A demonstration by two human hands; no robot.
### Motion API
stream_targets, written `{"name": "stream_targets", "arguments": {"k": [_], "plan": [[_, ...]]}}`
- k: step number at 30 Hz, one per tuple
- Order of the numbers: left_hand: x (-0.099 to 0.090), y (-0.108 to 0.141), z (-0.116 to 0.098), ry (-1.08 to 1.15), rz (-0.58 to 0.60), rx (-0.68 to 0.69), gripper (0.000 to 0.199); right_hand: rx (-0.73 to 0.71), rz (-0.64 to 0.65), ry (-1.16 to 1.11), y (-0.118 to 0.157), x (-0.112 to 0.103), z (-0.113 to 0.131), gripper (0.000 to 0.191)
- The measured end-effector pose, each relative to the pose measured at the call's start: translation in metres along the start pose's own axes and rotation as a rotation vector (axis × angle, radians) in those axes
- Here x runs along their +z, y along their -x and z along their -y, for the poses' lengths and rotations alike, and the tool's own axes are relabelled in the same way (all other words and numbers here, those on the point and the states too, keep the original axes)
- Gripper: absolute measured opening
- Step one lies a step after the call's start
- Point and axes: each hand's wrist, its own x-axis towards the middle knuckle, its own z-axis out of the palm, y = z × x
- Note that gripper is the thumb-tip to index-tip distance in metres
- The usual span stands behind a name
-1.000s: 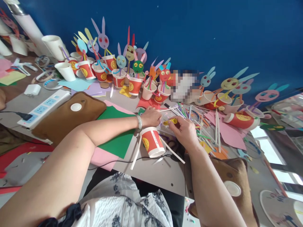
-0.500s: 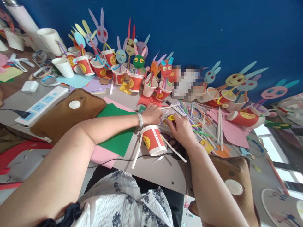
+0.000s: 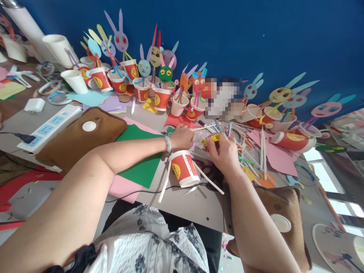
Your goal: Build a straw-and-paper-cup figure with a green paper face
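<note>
My left hand (image 3: 183, 137) rests on the table just behind a paper cup, its fingers curled closed; whatever they may hold is hidden. To its right, my right hand (image 3: 224, 151) grips a small yellow object (image 3: 212, 139) between thumb and fingers; its exact kind is not clear. In front of both hands stands the red and white paper cup (image 3: 184, 168), upside down and slightly tilted. White stick-like strips (image 3: 165, 180) slant down from its two sides. A small dark green piece (image 3: 170, 131) lies by my left wrist.
Several paper-cup rabbit figures (image 3: 163, 99) line the blue wall. Loose coloured sticks (image 3: 246, 146) lie right of my right hand. Green paper (image 3: 142, 163), a brown cushion (image 3: 79, 132) and a power strip (image 3: 51, 127) are at left. A black cable (image 3: 159, 188) crosses the front.
My right hand has moved a little to the right with the yellow object, away from my left hand. The left hand and the upside-down cup have barely moved.
</note>
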Motion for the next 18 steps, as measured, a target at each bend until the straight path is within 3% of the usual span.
{"name": "stream_targets", "arguments": {"k": [12,18], "plan": [[0.000,-0.001,0.000,0.000,-0.003,0.009,0.027,-0.068,0.076,-0.035,-0.001,0.011,0.003,0.020],[0.001,-0.001,0.000,-0.010,-0.007,0.019,0.028,-0.129,0.133,0.052,0.000,0.014,0.006,0.018]]}}
